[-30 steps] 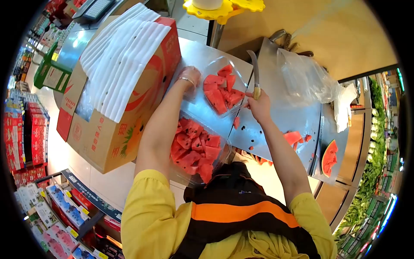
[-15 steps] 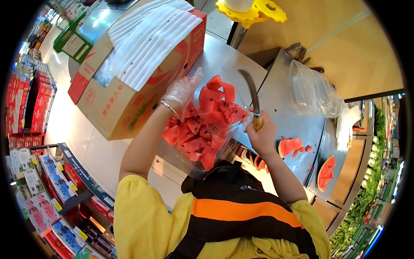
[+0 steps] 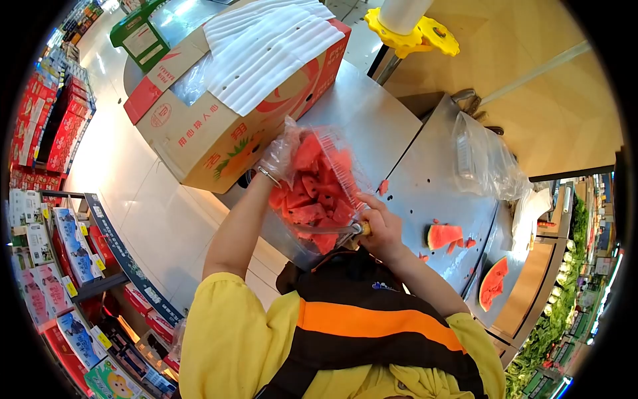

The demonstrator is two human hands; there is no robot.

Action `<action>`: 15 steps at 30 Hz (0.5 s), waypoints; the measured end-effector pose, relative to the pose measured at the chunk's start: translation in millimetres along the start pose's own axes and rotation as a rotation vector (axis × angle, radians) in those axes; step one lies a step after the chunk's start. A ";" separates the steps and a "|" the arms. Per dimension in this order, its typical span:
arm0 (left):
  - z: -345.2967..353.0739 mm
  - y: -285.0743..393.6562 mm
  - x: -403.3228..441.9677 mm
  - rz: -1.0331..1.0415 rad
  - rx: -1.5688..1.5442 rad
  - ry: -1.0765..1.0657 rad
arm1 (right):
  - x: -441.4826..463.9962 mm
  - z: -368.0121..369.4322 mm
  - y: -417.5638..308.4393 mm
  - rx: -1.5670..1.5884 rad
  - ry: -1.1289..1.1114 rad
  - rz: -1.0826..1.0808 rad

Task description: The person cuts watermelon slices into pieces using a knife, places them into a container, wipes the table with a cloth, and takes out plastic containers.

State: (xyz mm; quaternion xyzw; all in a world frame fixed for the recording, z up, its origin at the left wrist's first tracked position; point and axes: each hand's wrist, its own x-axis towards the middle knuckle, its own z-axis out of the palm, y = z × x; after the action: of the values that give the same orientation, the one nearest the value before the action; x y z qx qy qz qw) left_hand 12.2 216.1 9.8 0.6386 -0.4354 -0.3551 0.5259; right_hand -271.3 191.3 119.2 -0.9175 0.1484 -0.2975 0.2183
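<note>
At the near edge of the tabletop point(image 3: 407, 174), right in front of the person, the upper tub point(image 3: 340, 159) is tilted over the lower tub point(image 3: 300, 251), with red melon point(image 3: 311, 189) heaped where the two overlap. The left grip point(image 3: 280, 158), in a clear glove, is against the upper tub's left side; I can't tell how firmly its fingers close. The right grip point(image 3: 382, 233) is wrapped round the handle of a knife point(image 3: 335, 230), its blade pointing left across the melon, fingers close by the upper tub's right edge.

Just beside the left arm a big carton point(image 3: 219, 126) crowds the tabletop, a white foam sheet point(image 3: 269, 56) draped on top. To the right lie a cut chunk point(image 3: 444, 236) with crumbs near it, a wedge point(image 3: 494, 284) with its rind on, and a crumpled clear bag point(image 3: 482, 159) further back, near a white cloth point(image 3: 530, 216).

The tabletop is shiny grey metal, parted by dark seams and dotted with seeds. Behind it rise a tan panel point(image 3: 531, 66) and a yellow fitting point(image 3: 409, 33). On the left, past pale floor tiles point(image 3: 153, 189), I see shelves point(image 3: 109, 249) of packets; leafy greens point(image 3: 558, 312) line the far right.
</note>
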 end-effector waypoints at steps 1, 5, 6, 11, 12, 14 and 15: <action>-4.4 -8.5 0.8 0.100 0.125 -0.004 | 2.2 1.6 -1.7 0.001 0.005 0.004; -5.7 30.5 2.9 -0.380 -0.070 0.105 | 15.1 1.7 -3.6 -0.020 0.062 -0.090; -5.9 59.6 0.5 -0.681 -0.162 0.108 | 17.5 1.4 -3.5 -0.013 0.083 -0.121; 4.2 36.5 -0.9 -0.484 -0.829 0.049 | 11.7 4.3 1.3 0.034 -0.008 -0.141; 7.3 36.9 -3.1 -0.417 -0.753 0.044 | 7.9 1.7 3.7 0.048 -0.050 -0.176; 8.4 43.0 -6.4 -0.286 -0.672 0.025 | 12.1 -6.0 -11.4 0.344 -0.344 0.228; 7.2 46.4 -7.3 -0.225 -0.700 0.008 | 9.5 -9.8 -14.6 0.387 -0.300 0.175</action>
State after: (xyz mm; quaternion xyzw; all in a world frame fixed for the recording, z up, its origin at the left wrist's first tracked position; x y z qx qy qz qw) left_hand -5.5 217.2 53.9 0.4652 -0.2122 -0.5357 0.6720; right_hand -267.8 197.0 138.0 -0.8762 0.1333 -0.1607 0.4343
